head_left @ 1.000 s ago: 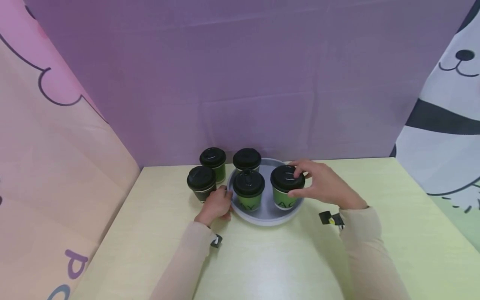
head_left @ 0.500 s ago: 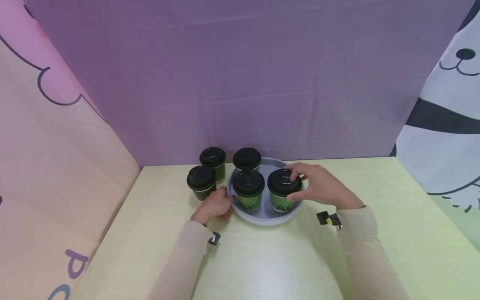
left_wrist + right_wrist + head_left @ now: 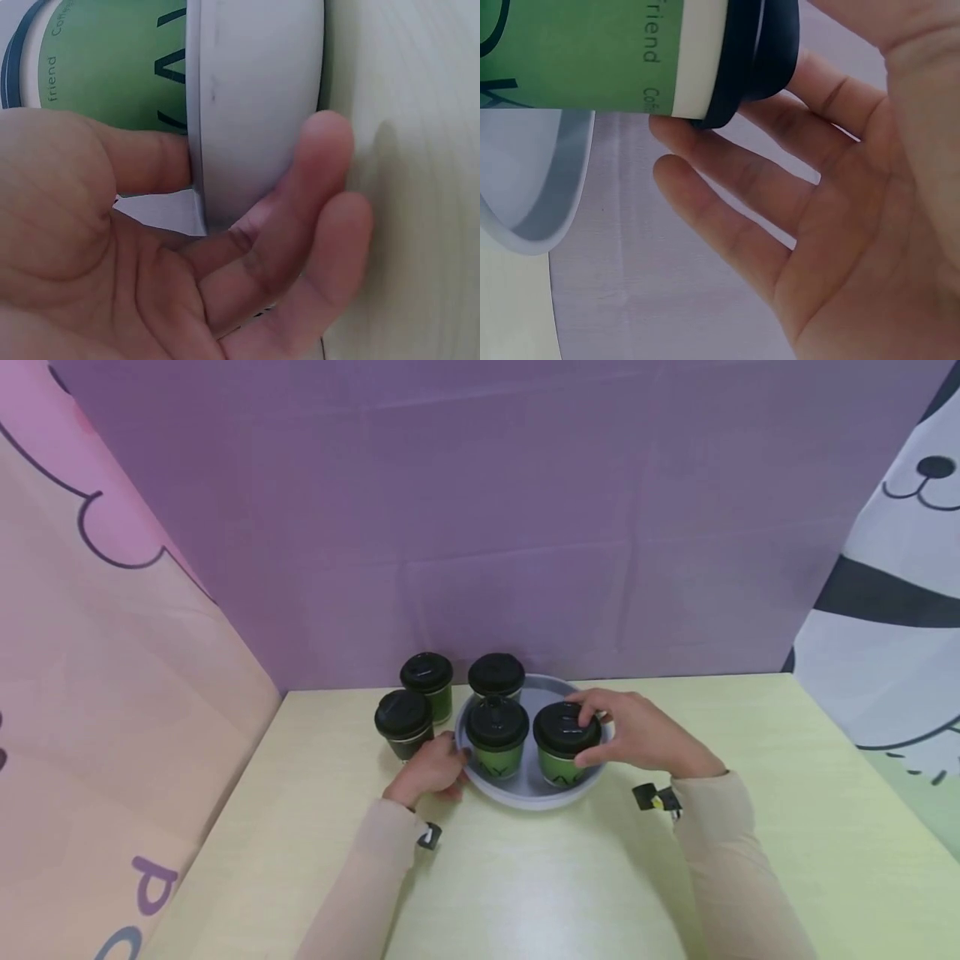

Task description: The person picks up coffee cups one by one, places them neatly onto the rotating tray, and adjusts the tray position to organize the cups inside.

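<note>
With the green cup (image 3: 566, 745) pinched at its black lid (image 3: 567, 727) by the right hand (image 3: 637, 733) on the tray's right side, and the grey tray (image 3: 525, 796) rim clasped by the left hand (image 3: 431, 770), the neighbouring cup (image 3: 497, 739) could be knocked over if the grip slipped.

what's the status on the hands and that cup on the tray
Left hand grips tray rim. Right hand holds lidded green cup, set in the tray. Second cup close alongside.

Green cup (image 3: 564, 752) with black lid, upright on grey tray (image 3: 525, 793)
</note>
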A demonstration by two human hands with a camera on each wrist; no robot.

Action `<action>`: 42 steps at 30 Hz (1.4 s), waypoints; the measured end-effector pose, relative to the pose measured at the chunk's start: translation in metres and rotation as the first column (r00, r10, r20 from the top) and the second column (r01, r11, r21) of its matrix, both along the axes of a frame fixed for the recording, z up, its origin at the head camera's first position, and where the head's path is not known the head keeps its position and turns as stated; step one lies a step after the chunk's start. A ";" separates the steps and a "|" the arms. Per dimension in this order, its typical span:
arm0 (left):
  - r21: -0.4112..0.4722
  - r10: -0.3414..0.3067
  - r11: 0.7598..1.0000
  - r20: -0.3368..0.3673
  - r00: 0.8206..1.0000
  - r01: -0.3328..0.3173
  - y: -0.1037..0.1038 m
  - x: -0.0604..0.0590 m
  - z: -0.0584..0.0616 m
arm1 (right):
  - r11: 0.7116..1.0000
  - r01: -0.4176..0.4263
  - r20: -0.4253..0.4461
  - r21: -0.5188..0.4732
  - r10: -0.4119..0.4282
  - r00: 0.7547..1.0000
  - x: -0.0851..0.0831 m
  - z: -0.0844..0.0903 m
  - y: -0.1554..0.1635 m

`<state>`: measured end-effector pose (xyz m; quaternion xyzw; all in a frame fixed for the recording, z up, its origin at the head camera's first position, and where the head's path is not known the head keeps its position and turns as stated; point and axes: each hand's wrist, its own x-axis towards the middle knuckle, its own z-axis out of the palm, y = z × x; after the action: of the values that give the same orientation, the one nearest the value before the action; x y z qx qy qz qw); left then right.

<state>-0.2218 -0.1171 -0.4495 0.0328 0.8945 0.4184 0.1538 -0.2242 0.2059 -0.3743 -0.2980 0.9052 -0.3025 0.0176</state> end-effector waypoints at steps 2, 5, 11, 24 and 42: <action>-0.002 0.004 1.000 -0.018 1.000 -0.004 0.000 0.000 -0.001 | 1.000 -0.004 0.007 -0.009 0.004 1.000 0.000 0.000 0.000; 0.008 0.016 1.000 -0.027 1.000 -0.016 0.000 -0.001 -0.002 | 1.000 -0.009 0.020 -0.021 0.009 1.000 -0.001 -0.001 0.000; 0.011 0.042 0.999 -0.028 0.999 -0.042 0.002 -0.003 -0.004 | 1.000 -0.008 0.037 -0.021 0.009 0.999 -0.001 -0.003 -0.001; -0.013 0.098 0.995 -0.050 0.994 -0.099 0.007 -0.005 -0.007 | 1.000 -0.019 0.037 -0.002 0.019 0.999 0.001 0.000 -0.007; -0.019 0.105 0.994 -0.045 0.993 -0.106 0.008 -0.004 -0.007 | 0.999 -0.039 0.041 -0.011 0.039 0.998 0.000 -0.003 -0.012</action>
<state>-0.2258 -0.1092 -0.4570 -0.0068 0.9026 0.4156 0.1122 -0.2242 0.1935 -0.3777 -0.3094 0.8970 -0.3130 0.0408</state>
